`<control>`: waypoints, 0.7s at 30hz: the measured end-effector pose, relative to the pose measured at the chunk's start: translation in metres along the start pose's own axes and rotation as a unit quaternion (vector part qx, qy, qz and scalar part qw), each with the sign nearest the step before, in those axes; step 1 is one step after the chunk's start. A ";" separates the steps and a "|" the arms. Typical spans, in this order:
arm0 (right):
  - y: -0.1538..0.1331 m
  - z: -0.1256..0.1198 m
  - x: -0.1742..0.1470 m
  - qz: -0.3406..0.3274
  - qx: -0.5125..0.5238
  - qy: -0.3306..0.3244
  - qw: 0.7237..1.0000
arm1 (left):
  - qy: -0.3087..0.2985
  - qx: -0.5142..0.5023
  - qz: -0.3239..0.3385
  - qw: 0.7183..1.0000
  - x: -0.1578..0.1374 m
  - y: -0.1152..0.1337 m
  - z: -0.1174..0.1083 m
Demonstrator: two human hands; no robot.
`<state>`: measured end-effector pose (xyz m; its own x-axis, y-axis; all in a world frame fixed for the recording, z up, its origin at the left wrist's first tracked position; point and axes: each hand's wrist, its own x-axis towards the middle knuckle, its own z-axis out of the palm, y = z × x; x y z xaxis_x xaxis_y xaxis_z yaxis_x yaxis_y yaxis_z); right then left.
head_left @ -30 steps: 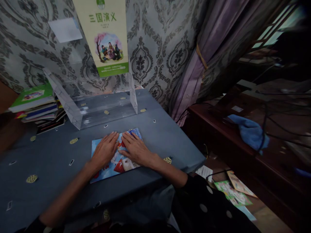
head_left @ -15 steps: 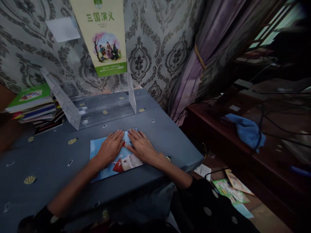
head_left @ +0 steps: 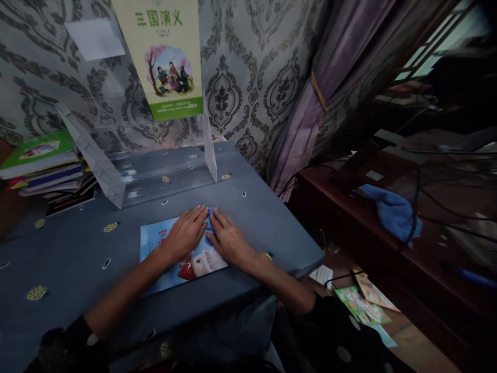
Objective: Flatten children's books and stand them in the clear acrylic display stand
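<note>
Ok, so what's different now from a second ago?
The left hand and right hand have shifted rightward over the picture book, baring more of its left side. Nothing was picked up. The book stayed flat; the clear stand and book stack stayed put.

The booklet (head_left: 200, 264) is smooth paper, the rack (head_left: 93, 157) glossy clear plastic.

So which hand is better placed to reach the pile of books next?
Probably the left hand: it lies flat on the blue book, nearer the pile of books. The right hand rests near the blue book's right edge, farther off, and would have to reach past the left hand.
</note>
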<state>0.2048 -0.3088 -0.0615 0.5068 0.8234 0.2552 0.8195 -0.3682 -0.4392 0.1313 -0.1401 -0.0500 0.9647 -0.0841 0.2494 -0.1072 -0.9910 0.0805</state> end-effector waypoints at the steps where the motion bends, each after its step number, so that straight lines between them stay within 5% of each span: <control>1: 0.002 0.002 0.003 -0.004 0.004 -0.004 1.000 | 0.002 0.002 -0.006 1.000 0.000 -0.001 0.000; 13: 0.018 0.000 0.079 -0.164 0.044 -0.091 0.981 | 0.013 -0.006 -0.097 0.995 -0.003 -0.041 -0.003; 21: -0.004 -0.005 0.057 -0.072 -0.028 -0.073 0.994 | 0.004 -0.054 -0.055 0.997 0.005 -0.055 0.002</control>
<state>0.2314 -0.2628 -0.0404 0.3423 0.9216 0.1829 0.8962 -0.2618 -0.3580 0.1426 -0.0866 -0.0553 0.9704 0.0263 0.2402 -0.0259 -0.9770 0.2115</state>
